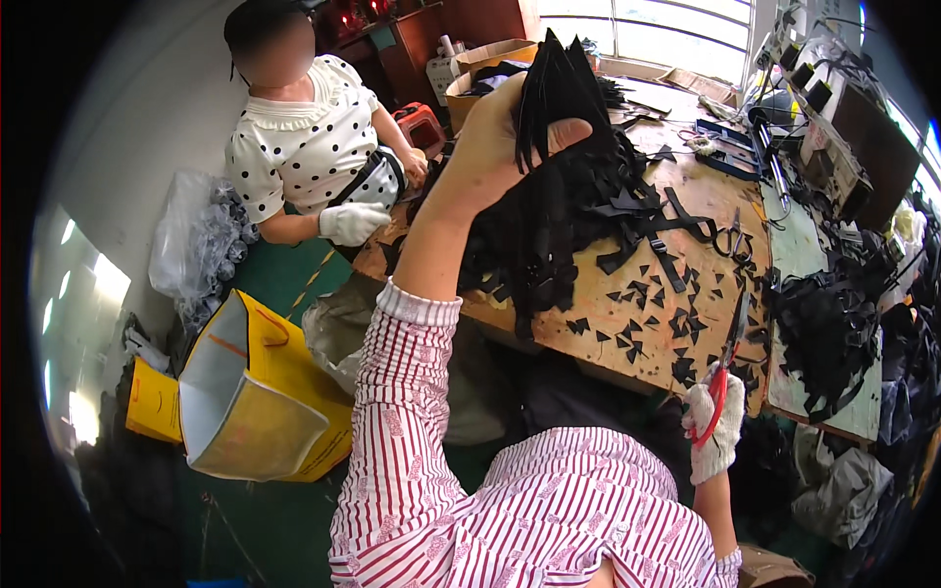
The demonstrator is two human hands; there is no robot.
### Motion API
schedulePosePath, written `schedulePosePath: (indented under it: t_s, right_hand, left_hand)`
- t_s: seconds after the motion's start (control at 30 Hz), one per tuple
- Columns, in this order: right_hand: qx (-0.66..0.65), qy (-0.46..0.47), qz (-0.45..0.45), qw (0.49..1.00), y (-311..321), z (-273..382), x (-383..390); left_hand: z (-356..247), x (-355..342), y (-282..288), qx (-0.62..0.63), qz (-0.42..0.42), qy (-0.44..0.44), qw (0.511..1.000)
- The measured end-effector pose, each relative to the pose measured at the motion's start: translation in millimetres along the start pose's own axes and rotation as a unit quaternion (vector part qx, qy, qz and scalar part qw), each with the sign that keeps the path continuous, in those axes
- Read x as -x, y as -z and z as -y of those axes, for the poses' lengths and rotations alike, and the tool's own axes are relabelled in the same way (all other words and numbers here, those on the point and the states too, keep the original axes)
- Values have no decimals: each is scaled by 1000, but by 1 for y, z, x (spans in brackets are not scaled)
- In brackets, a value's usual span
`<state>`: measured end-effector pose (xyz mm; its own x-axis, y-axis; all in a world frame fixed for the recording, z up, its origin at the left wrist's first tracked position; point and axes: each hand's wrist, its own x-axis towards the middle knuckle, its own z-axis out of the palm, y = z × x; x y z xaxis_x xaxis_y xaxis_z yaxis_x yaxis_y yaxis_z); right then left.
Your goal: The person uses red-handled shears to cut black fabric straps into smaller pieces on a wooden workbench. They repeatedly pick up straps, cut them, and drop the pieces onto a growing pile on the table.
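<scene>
My bare left hand (490, 137) is raised above the worktable, its fingers wrapped round a bundle of black straps (561, 93). The upper ends of the straps are cut to points, and the lower lengths hang over the table's near edge. Lower down on the right, my right hand (723, 436) wears a white knitted glove and grips red-handled scissors (719, 392). Their blades point away from me over the table's right part, apart from the straps. Small black triangular scraps (637, 294) lie scattered between the bundle and the scissors.
Another pair of scissors (733, 241) lies beside black strap pieces on the wooden table (588, 338). A heap of black straps (828, 323) covers the greenish board at right. At left stands a person (314, 137) with one gloved hand. An open yellow bag (328, 421) sits on the floor.
</scene>
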<state>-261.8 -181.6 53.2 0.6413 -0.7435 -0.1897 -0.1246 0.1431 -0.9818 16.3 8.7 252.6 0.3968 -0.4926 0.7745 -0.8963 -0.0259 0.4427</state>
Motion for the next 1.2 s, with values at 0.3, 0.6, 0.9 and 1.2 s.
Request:
schedulePosePath:
  t_s: [0.3, 0.6, 0.9, 1.2]
  right_hand:
    - [-5, -10, -2, 1000, 4, 6, -2]
    - [-43, 2, 10, 999, 8, 1, -2]
    - [-127, 12, -38, 991, 15, 3, -2]
    - [-125, 61, 35, 990, 6, 15, -18]
  left_hand:
    - [-20, 2, -36, 231, 74, 86, 966]
    - [36, -7, -69, 110, 30, 26, 993]
    - [-2, 1, -78, 439, -14, 229, 869]
    - [-35, 101, -155, 407, 246, 340, 812]
